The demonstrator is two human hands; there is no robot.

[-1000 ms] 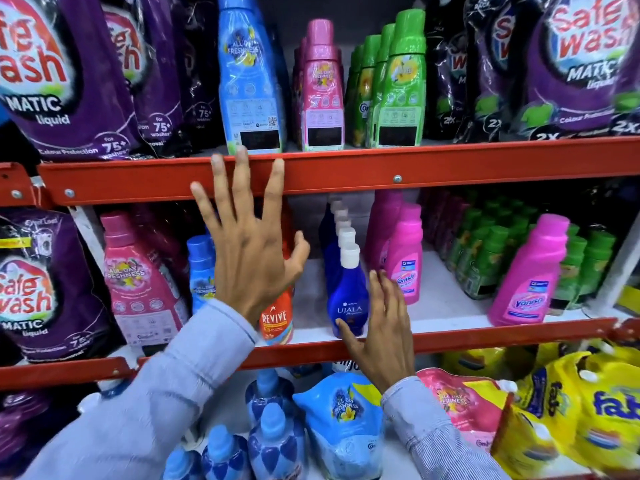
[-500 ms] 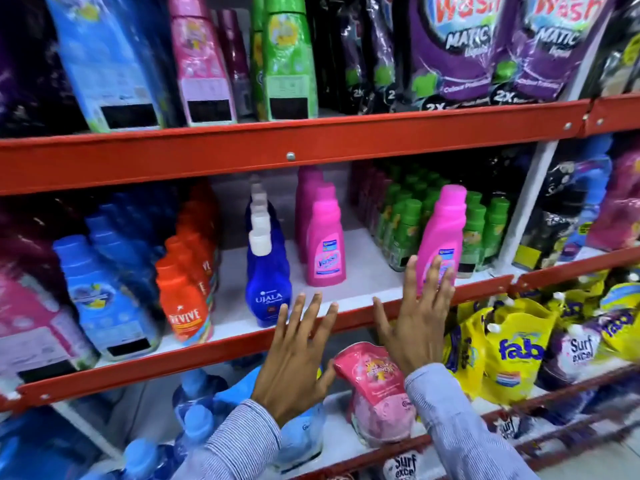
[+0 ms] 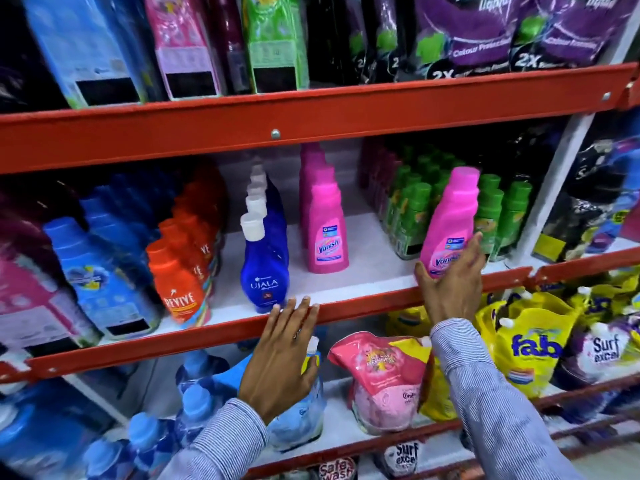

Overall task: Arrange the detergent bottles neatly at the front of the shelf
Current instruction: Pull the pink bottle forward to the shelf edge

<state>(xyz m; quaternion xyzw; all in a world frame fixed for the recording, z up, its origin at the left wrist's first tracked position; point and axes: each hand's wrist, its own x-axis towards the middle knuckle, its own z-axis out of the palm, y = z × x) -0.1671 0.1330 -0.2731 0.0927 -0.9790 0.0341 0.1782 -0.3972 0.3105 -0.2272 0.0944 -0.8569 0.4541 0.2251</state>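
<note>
So, left hand flat and open at 6 o'clock, fingertips on the shelf lip, holding nothing. Right hand cups the leaning pink Vanish bottle at 3 o'clock: rigid, slick plastic, so I'd grip mid-body.

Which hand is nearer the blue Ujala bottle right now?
Left. The left hand sits just below the Ujala bottle at the shelf edge; the right hand is further right, on a pink Vanish bottle.

Lower shelf: pink refill pouch at the front edge; yellow fab pouch toward the right end, touching a purple Surf excel pouch. Top shelf, right end: purple liquid-detergent pouches standing at the front edge.
</note>
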